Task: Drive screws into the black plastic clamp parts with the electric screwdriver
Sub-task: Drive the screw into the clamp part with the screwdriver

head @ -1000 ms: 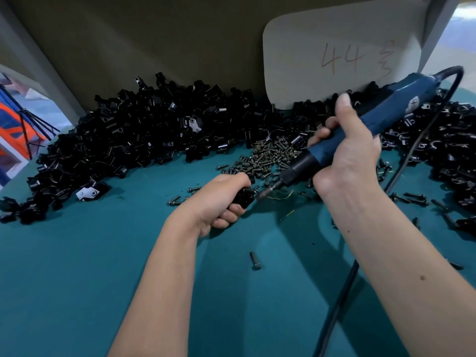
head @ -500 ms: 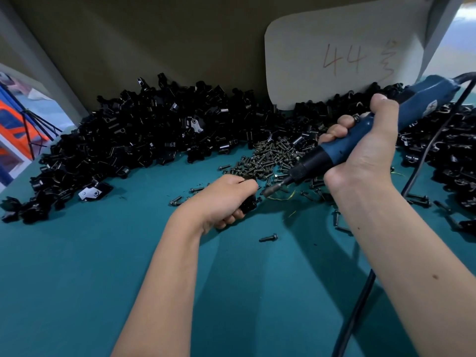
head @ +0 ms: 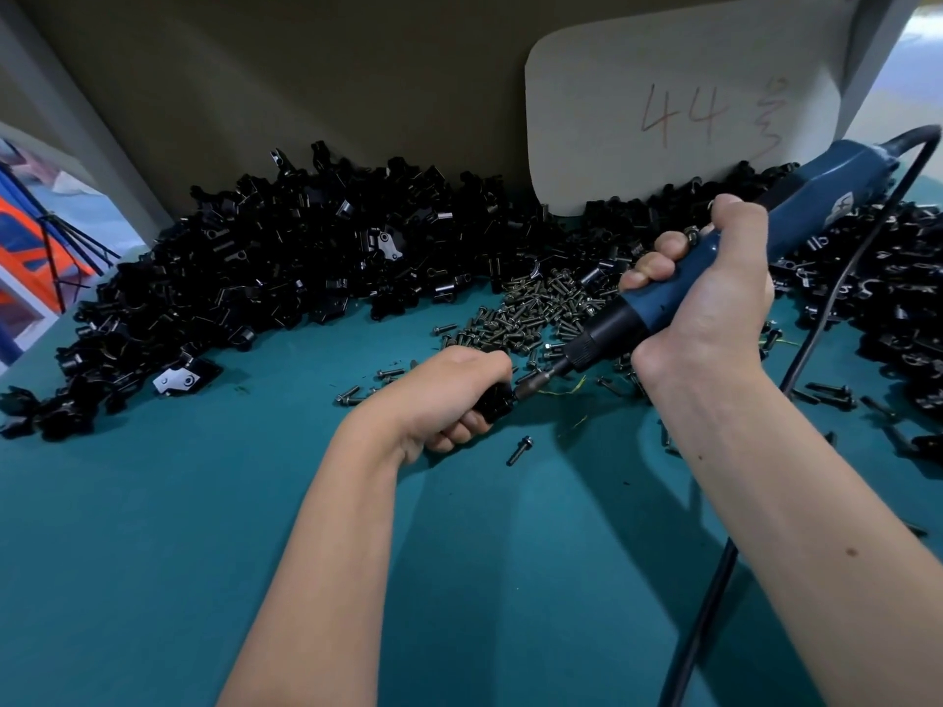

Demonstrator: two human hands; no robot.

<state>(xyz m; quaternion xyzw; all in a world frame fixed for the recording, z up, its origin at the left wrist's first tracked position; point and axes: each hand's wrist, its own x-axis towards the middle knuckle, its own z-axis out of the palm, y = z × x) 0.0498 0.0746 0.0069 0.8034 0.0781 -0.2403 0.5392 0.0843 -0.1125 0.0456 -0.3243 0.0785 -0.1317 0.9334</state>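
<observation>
My left hand grips a black plastic clamp part on the teal table; only the part's right end shows past my fingers. My right hand is wrapped round the blue electric screwdriver, which slants down to the left. Its bit tip touches the right end of the clamp part. A heap of small metal screws lies just behind my hands. One loose screw lies right of my left hand's fingers.
A long pile of black clamp parts runs along the back wall, with more at the right. A card marked 44 leans on the wall. The screwdriver's black cable trails down the teal table at the right.
My right thumb has come down from upright onto the screwdriver, and the bit has closed onto the clamp part in my left hand. The loose screw near my left hand has shifted.
</observation>
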